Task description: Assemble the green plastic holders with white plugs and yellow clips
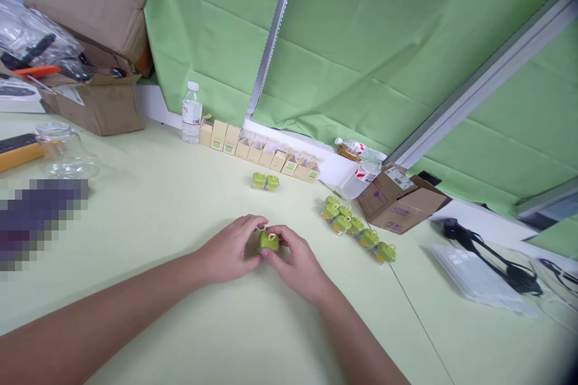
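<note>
Centrally, green container: between the two hands, low over the pale table [158,204] or on it, which I cannot tell; pale loop on top.
Green container [270,241], right side: right hand [295,261] pinches it, thumb in front, fingers curled behind.
Green container, left side: left hand [230,251] bent in a C, gap at the palm, thumb tip by the lower corner; cannot tell if it presses.
Beyond the hands: a pair of green containers [259,179], side by side.
Right of the hands: a slanting cluster of green containers [343,224], yellow showing in clear bodies.
Back edge: row of small cartons [257,150], several flaps up; upright water bottle [192,114] at its left end.
Far right: cardboard box [401,204], tilted; white plastic packet [469,280] with a black cable across it.
Far left: clear jar [61,150], in front of an open cardboard carton [106,107].
Backdrop: green cloth [361,42].
</note>
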### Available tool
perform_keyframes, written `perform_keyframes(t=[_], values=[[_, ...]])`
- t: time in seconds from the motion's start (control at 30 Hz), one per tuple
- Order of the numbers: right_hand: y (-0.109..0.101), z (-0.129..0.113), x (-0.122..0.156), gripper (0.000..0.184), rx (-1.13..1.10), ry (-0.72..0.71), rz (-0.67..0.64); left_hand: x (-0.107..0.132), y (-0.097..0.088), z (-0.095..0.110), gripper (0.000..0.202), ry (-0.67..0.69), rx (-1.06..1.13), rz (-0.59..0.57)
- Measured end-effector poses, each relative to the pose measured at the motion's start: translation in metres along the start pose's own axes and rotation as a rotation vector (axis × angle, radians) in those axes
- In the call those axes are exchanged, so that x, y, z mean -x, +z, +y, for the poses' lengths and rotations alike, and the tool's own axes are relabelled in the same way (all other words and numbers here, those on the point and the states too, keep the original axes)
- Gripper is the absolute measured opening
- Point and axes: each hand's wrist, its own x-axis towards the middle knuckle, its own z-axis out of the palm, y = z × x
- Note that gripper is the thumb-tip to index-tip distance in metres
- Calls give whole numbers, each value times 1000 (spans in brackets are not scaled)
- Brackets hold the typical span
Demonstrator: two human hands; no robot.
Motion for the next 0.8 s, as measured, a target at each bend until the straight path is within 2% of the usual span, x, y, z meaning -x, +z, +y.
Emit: perform_keyframes(t=[0.13, 0.27, 0.33, 0.43, 0.53, 0.63, 0.7, 0.8], values=[[-4, -3, 1, 32, 2, 2, -38, 0, -8, 4, 43, 79, -14, -71], [-7, 2, -2, 29, 74, 2, -30, 0, -10, 1, 48, 76, -12, -77], [-18, 8, -5, 26, 168, -4, 27, 1, -11, -2, 51, 56, -10, -84], [-51, 23, -8, 24, 414, 35, 201, 2, -13, -5, 52, 9, -8, -125], [-90, 40, -5, 25, 744, 168, 244, 3, -15, -6, 50, -18, -15, -165], [-121, 57, 4, 19, 950, 442, 137, 4, -17, -6, 49, -30, -30, -194], [-134, 67, 10, 18, 1004, 563, 86, 4, -16, -6, 49, -34, -41, -206], [-146, 80, 14, 18, 1051, 632, 108, 5, -16, -7, 49, -33, -54, -207]])
